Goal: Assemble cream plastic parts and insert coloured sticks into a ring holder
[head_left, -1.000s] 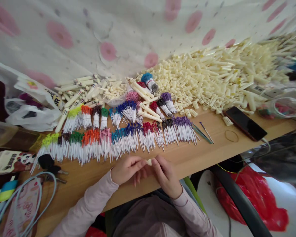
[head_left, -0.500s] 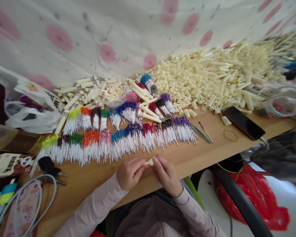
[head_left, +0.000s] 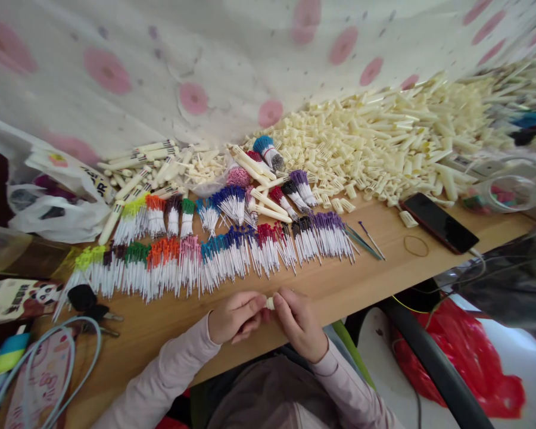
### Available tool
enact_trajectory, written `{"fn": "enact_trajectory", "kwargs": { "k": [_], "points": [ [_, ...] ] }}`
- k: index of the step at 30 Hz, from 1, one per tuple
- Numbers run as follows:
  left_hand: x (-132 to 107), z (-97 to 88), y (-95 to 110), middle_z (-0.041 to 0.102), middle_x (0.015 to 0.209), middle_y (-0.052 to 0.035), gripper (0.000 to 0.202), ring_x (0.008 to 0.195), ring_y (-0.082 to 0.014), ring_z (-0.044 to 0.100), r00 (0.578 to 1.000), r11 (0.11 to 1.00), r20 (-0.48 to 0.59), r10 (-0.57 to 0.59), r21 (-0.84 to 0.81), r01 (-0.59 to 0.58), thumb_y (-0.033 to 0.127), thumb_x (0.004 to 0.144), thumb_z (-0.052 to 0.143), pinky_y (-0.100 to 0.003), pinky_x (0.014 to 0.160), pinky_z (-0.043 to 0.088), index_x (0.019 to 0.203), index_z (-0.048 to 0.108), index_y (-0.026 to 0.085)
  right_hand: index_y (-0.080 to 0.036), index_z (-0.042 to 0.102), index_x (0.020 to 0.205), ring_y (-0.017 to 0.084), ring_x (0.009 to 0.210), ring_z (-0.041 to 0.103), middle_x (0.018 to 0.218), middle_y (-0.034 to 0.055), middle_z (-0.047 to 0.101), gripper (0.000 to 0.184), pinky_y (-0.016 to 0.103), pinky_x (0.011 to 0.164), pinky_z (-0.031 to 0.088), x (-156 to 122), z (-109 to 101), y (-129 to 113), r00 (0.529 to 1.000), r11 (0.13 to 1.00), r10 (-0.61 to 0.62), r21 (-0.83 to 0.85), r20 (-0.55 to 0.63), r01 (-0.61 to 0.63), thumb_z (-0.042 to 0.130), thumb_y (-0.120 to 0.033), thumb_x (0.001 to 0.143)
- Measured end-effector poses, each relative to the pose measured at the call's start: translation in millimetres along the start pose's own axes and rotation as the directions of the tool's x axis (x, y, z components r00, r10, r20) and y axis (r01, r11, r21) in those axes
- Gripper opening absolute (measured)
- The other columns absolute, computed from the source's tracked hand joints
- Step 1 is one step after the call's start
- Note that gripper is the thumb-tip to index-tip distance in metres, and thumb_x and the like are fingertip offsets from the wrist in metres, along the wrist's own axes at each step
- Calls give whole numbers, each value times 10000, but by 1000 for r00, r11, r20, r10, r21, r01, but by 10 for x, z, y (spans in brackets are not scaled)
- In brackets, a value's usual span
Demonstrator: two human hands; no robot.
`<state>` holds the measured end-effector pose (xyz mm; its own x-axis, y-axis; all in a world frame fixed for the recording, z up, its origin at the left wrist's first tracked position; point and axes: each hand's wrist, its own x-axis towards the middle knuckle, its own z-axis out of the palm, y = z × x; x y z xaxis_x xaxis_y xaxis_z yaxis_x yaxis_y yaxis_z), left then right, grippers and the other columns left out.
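Observation:
My left hand (head_left: 234, 316) and my right hand (head_left: 297, 322) meet over the front edge of the wooden table (head_left: 375, 268). Both pinch one small cream plastic piece (head_left: 270, 303) between their fingertips. Just beyond them lie rows of thin white refills with coloured tips (head_left: 214, 256), sorted by colour. A large heap of cream plastic pen parts (head_left: 384, 143) fills the back right of the table.
A black phone (head_left: 438, 221) and a rubber band (head_left: 415, 245) lie at the right. Plastic bags (head_left: 58, 208), a panda box (head_left: 18, 298), keys (head_left: 89, 301) and a light blue cable (head_left: 49, 369) are at the left. A red bag (head_left: 455, 363) lies on the floor.
Both hands have drawn slightly nearer my body with the cream piece still pinched between them; the fingers have closed in tighter round it.

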<state>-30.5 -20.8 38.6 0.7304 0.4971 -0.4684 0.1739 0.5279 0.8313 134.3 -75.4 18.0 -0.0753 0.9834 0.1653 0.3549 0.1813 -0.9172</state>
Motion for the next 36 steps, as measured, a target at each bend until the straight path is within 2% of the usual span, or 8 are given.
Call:
{"fn": "enact_trajectory", "kwargs": {
  "k": [4,9,11,15,19,23,29,36],
  "points": [
    [-21,-21,-3,315,309,128,459,210,-35,144,989,990,138,-57,-121,74,619,840,504,-158,221,143,681,466,190,-201,325,618,88,507,361,557,-60,314,365,227,526,257,1,-8,-23,999,999,-44,25,-3,44,391,-245,974],
    [-4,-24,-30,293,302,137,456,209,-28,111,988,985,154,-13,-170,40,612,836,534,-149,213,131,661,429,204,-201,326,623,88,509,358,560,-56,323,365,227,520,255,9,-6,-41,999,999,-37,31,-14,38,389,-253,979],
    [12,-18,-41,320,310,127,465,208,-28,165,989,987,148,-6,-157,29,616,821,555,-143,218,162,655,443,197,-201,328,620,89,513,364,561,-53,331,370,227,521,261,9,-9,-44,999,999,-36,24,-23,36,386,-261,980],
    [34,4,-54,483,429,61,517,286,-52,415,997,995,79,-26,-96,33,652,718,649,-142,248,285,630,517,160,-192,362,586,87,487,360,534,-50,336,420,230,513,274,8,-35,-48,999,996,-45,71,-15,46,346,-274,998],
    [11,18,-30,467,428,56,524,296,-54,419,1000,997,-14,3,71,-2,652,740,622,-153,266,267,642,613,137,-172,503,594,100,509,429,538,-25,420,469,239,545,314,5,-62,-49,998,998,-28,49,61,25,321,-289,1011],
    [-26,27,26,443,438,50,489,317,-52,412,975,933,-89,202,322,-164,581,817,581,-173,315,259,608,655,145,-190,426,592,102,502,403,538,-27,399,451,245,526,298,1,-59,-41,998,999,-27,-15,63,28,321,-334,1007],
    [-34,44,77,411,449,31,483,455,-94,424,898,737,-66,436,599,-313,401,908,519,-226,469,309,489,587,170,-204,351,617,98,502,375,550,-39,359,397,244,521,271,11,-45,-28,997,999,-39,-14,65,40,328,-291,1003],
    [-24,29,17,434,523,16,402,512,-106,436,869,641,-42,493,693,-330,314,914,506,-244,503,284,551,578,156,-203,357,621,99,501,391,548,-39,366,394,240,520,273,14,-47,-25,998,1000,-19,-6,68,19,335,-297,1003]
  ]
}}
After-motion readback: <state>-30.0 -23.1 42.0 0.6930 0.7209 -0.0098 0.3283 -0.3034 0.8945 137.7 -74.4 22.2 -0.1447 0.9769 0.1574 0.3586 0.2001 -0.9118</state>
